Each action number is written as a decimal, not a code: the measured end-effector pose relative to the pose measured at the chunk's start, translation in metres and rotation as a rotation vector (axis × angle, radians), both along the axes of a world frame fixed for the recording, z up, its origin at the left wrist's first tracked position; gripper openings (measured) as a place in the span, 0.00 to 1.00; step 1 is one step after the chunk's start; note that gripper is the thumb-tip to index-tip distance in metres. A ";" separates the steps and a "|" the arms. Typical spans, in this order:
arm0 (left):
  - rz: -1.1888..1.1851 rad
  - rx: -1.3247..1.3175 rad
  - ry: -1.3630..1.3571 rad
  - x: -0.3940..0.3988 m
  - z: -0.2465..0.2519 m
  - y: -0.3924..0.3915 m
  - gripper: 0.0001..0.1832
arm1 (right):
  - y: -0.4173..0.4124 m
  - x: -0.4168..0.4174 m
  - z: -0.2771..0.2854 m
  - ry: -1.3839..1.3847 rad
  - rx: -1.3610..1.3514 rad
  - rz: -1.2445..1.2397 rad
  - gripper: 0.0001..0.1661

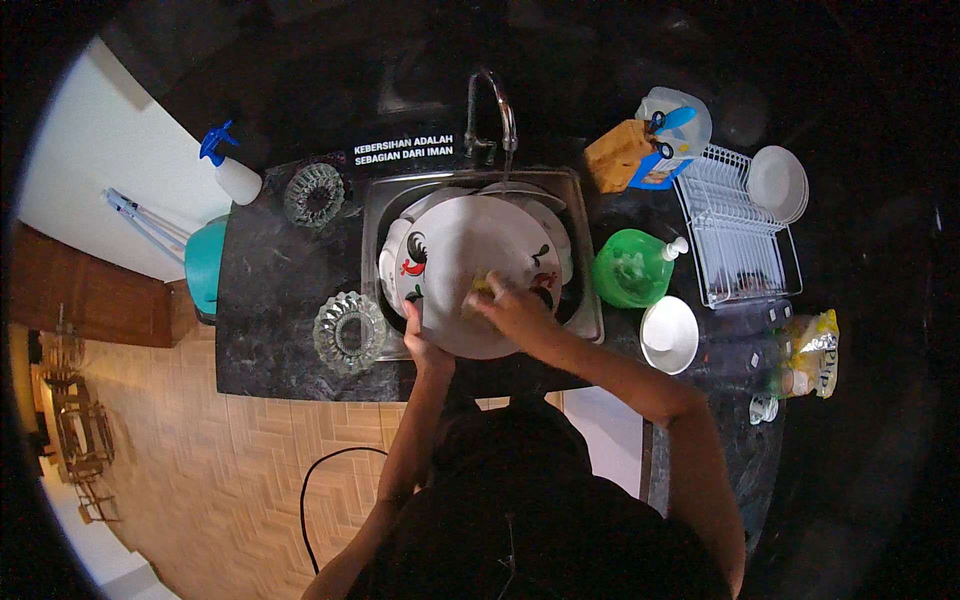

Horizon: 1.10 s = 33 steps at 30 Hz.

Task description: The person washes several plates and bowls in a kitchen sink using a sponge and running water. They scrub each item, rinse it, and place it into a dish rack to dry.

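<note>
A large white plate (pixel 465 225) with painted roosters is held over the steel sink (pixel 591 300), tilted so its face shows. My left hand (pixel 429 349) grips the plate's near left rim, thumb on its face. My right hand (pixel 517 307) presses a yellowish sponge (pixel 481 285), mostly covered by the fingers, on the lower middle of the plate. More white dishes (pixel 555 225) lie beneath it in the sink, largely hidden. Behind the plate stands a chrome faucet (pixel 510 124), and water seems to come from its spout.
Left of the sink stand two ribbed glass dishes (pixel 315 195) and a spray bottle (pixel 238 182). To the right are a green soap dispenser (pixel 634 274), a white bowl (pixel 679 322), a wire dish rack (pixel 720 240) with white bowls (pixel 775 182), and a wooden knife block (pixel 619 157).
</note>
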State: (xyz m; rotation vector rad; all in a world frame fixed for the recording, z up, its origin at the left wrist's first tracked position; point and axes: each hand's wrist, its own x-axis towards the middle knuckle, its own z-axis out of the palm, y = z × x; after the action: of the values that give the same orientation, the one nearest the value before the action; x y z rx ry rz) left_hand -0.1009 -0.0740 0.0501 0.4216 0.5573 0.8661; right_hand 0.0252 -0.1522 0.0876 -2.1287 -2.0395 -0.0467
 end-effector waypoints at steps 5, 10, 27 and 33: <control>-0.030 0.018 0.079 0.000 0.005 -0.002 0.30 | 0.057 -0.015 -0.011 -0.160 0.229 0.010 0.16; -0.009 -0.031 -0.019 0.002 0.012 0.008 0.30 | 0.079 0.038 -0.003 -0.135 0.090 -0.136 0.18; -0.066 0.021 -0.011 -0.036 -0.033 0.051 0.28 | 0.078 -0.039 -0.019 0.213 -0.071 -0.039 0.18; 0.014 0.004 0.078 -0.032 -0.010 0.052 0.28 | 0.158 -0.012 -0.030 0.074 0.095 -0.257 0.15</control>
State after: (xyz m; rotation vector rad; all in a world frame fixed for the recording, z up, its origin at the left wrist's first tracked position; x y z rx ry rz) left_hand -0.1331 -0.0223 0.0401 0.4571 0.6310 0.8667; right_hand 0.0135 0.0057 0.0571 -2.2816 -1.6787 -0.0975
